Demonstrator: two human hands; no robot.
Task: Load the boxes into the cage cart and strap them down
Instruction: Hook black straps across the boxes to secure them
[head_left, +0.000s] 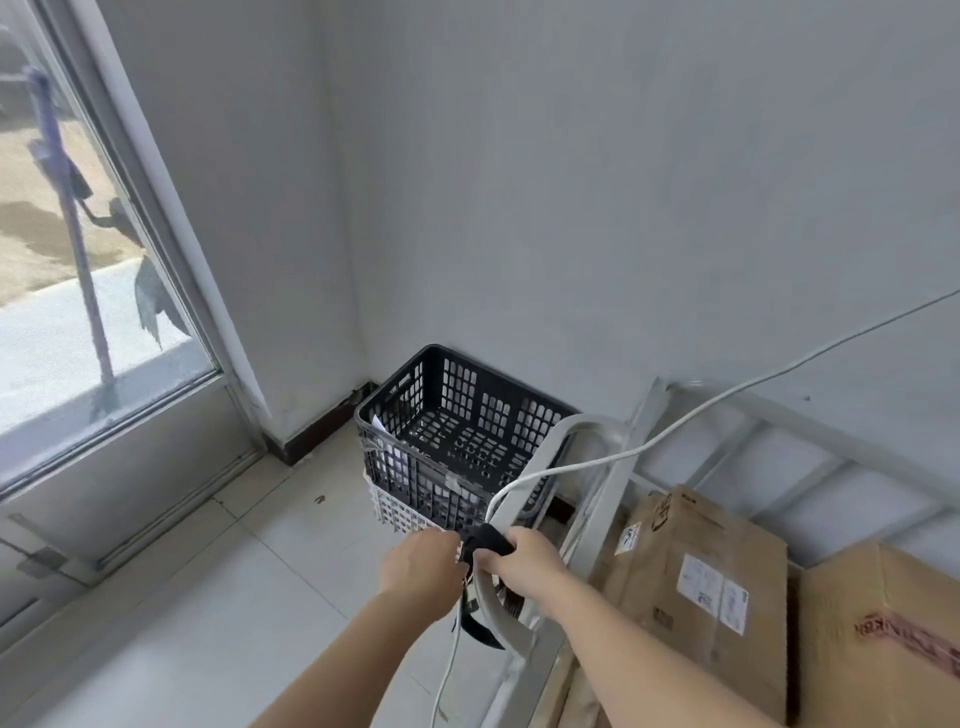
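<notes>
Right hand (527, 558) curled round black strap (488, 541), left hand (421, 564) pinching it at cage cart (587, 423) corner; likely limp webbing, best gripped short.

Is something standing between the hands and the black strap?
Nothing visible. The right hand grips the black strap at the cart frame; the left hand reaches it, fingers hidden. A white cable passes close by.

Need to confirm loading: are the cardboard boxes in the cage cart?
In. The labelled cardboard box and the red-printed cardboard box sit inside the cage cart's grey rails.
</notes>
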